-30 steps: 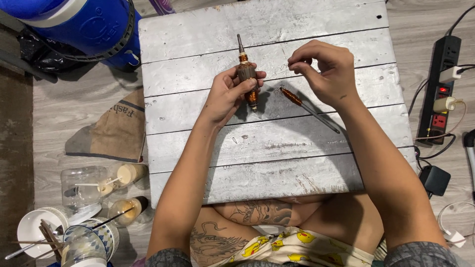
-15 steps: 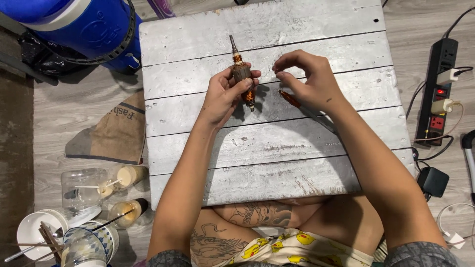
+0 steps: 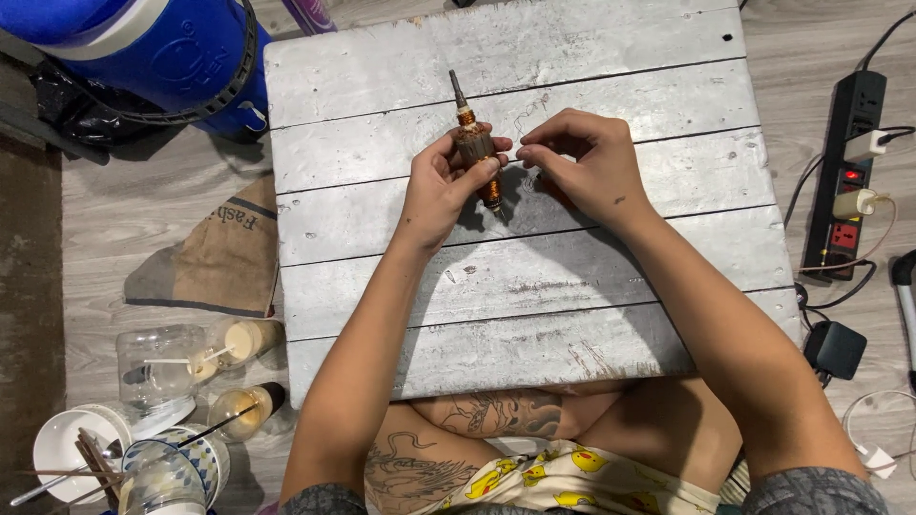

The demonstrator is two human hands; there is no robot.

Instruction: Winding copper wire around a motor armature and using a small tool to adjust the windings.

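Observation:
My left hand point(image 3: 444, 186) grips a small motor armature point(image 3: 474, 145) with copper windings and a dark shaft pointing away from me, held just above the grey plank board point(image 3: 382, 315). My right hand point(image 3: 577, 162) sits right beside it, fingertips pinched together at the armature's side, apparently on a thin wire that is too fine to make out clearly. The screwdriver seen earlier on the board is hidden under my right hand.
A blue cooler point(image 3: 143, 48) stands at the far left. A brown paper bag point(image 3: 215, 257) lies on the floor beside the board. Jars, bowls and cups point(image 3: 162, 410) cluster at the near left. A black power strip point(image 3: 849, 172) with plugs lies at the right.
My right hand moved left from over the screwdriver to the armature and pinched at its side. The left hand kept the armature and shifted it slightly.

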